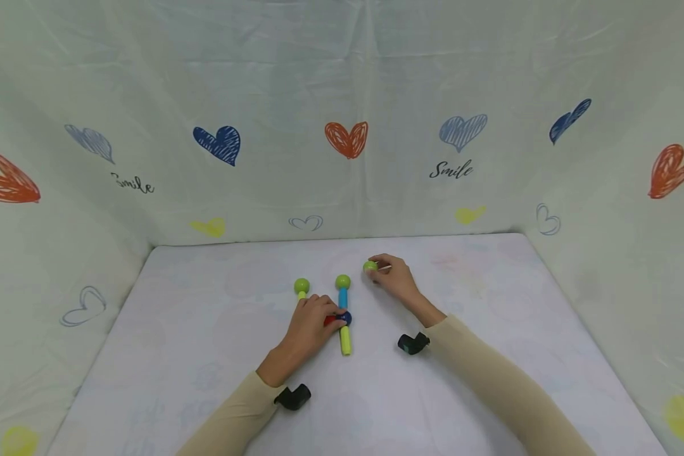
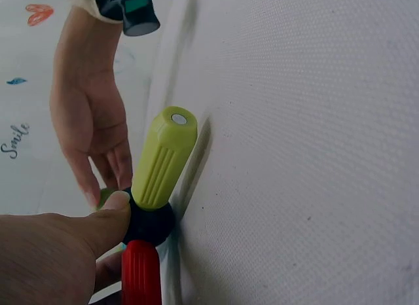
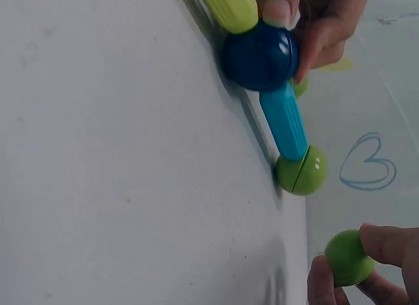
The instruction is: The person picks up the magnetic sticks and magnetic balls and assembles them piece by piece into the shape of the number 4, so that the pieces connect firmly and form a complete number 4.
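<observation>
My left hand [image 1: 313, 323] pinches a dark blue ball [image 3: 258, 56] between thumb and fingers. Joined to that ball are a red stick [image 2: 141, 272], a yellow-green stick [image 1: 345, 341] pointing toward me and a light blue stick [image 1: 343, 297] pointing away. A green ball [image 1: 343, 282] caps the light blue stick's far end. Left of it stands another green ball [image 1: 301, 286] on a yellow-green stick, mostly hidden behind my left hand. Off to the right, my right hand [image 1: 398, 280] holds a third green ball [image 3: 349, 258] in its fingertips, apart from the joined pieces.
The pieces lie on a white-covered table [image 1: 444, 392]. A pale curtain [image 1: 285, 82] printed with hearts closes off the back and both sides. Each wrist carries a black camera, the left one [image 1: 294, 398] and the right one [image 1: 413, 343] near the tabletop.
</observation>
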### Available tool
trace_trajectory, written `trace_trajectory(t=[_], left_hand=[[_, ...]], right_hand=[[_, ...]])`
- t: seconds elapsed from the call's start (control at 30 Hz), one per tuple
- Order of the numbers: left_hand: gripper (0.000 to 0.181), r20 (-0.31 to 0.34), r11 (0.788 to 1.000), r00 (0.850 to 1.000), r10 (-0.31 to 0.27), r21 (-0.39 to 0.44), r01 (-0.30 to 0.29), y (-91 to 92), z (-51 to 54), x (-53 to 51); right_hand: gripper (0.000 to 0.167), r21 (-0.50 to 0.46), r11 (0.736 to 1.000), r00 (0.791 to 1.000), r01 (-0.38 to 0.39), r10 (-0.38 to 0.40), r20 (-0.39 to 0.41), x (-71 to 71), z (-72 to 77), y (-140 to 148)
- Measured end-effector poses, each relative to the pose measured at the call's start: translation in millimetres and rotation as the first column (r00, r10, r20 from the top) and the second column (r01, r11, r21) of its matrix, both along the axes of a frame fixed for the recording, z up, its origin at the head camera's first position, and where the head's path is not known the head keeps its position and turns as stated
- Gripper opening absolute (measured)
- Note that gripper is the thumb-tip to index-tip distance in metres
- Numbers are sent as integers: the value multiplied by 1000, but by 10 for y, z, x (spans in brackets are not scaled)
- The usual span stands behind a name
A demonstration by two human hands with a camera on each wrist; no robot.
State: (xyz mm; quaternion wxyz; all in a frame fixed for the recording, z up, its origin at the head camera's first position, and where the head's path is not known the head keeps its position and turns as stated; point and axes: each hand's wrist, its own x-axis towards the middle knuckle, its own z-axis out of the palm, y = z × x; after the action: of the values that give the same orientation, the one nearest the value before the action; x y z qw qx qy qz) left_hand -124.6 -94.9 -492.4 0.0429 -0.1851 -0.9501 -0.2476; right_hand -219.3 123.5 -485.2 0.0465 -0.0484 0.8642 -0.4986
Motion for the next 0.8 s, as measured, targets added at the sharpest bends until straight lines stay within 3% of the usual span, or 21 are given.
trace_trajectory(t=[0.8], left_hand=[[24,15,1000,1000,12,-11,-12,7,-9,-5]], right_hand=[[32,-100,985,984,-138,148,99,792,-114,126]])
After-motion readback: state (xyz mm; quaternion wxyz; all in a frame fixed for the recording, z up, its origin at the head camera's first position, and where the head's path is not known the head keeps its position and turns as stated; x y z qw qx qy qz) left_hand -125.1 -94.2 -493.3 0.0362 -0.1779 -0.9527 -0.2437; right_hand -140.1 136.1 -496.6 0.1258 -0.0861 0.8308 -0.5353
